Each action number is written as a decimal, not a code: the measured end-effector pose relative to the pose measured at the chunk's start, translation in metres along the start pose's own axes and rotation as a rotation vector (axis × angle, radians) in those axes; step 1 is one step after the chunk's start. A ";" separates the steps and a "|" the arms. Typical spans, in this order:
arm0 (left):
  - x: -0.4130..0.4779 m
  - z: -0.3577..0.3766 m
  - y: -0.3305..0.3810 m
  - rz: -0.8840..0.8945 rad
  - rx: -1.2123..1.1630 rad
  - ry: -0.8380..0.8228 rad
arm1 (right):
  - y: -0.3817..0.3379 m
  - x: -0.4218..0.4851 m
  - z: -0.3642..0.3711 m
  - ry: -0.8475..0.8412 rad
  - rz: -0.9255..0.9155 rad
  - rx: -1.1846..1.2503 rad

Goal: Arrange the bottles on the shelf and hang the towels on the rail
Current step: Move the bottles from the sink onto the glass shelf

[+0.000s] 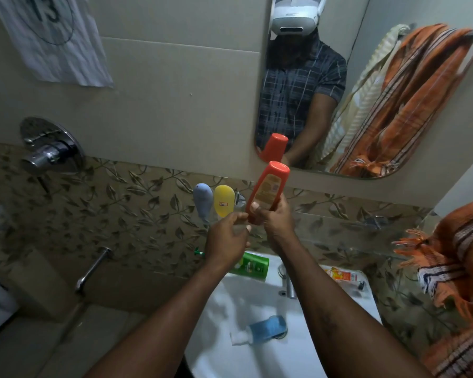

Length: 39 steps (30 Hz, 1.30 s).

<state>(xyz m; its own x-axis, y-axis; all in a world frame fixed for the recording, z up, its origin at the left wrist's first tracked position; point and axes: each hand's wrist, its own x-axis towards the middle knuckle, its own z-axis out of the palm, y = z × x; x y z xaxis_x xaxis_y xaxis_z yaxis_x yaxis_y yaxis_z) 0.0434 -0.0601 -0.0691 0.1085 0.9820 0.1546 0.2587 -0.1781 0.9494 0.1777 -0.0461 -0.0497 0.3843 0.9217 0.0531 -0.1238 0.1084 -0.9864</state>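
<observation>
A: Where's the orange bottle [269, 189] rn?
B: In the air, just over the glass shelf [339, 233], tilted w/ its top leaning right. Right hand [275, 218] wraps the lower part, thumb across the front. Prob so it can be set down upright.
A: Left hand [225, 236]?
B: Fingers curled, tips right at the bottle's bottom end. Steadying it or pinching it? Can't tell, the hands overlap there.
A: Why that spot?
B: Blue-grey bottle [203, 199] & yellow bottle [224, 200] stand side by side at the shelf's left end. Orange one hangs just right of the yellow, so I'd guess it's next in the row.
A: The rest?
B: Green bottle [253, 266] lies on the sink [257, 361] rim, and blue bottle [269, 326] lies in the basin by the drain. Neither's shelved yet. Orange striped towel [453, 268] hangs at far right; its support is out of frame.
</observation>
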 end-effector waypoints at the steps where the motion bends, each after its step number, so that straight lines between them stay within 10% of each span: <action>1: -0.001 -0.002 -0.004 -0.007 0.020 0.009 | 0.000 0.002 0.000 -0.019 0.002 -0.018; 24: -0.006 -0.021 -0.086 -0.148 0.187 -0.037 | 0.000 0.002 -0.007 -0.098 -0.021 -0.199; 31: 0.002 -0.018 -0.123 -0.221 0.284 -0.099 | 0.042 -0.050 -0.029 0.415 -0.306 -0.518; 39: -0.003 -0.008 -0.146 -0.378 0.398 -0.294 | 0.138 -0.049 -0.030 -0.143 -0.042 -1.204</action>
<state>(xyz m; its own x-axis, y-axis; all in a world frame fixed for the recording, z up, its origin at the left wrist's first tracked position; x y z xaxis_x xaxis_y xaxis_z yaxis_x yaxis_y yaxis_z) -0.0024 -0.0369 -0.2063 0.1845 0.9334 -0.3077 0.6626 0.1131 0.7404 0.1690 -0.0870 -0.1929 0.2536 0.9668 0.0303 0.8456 -0.2064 -0.4924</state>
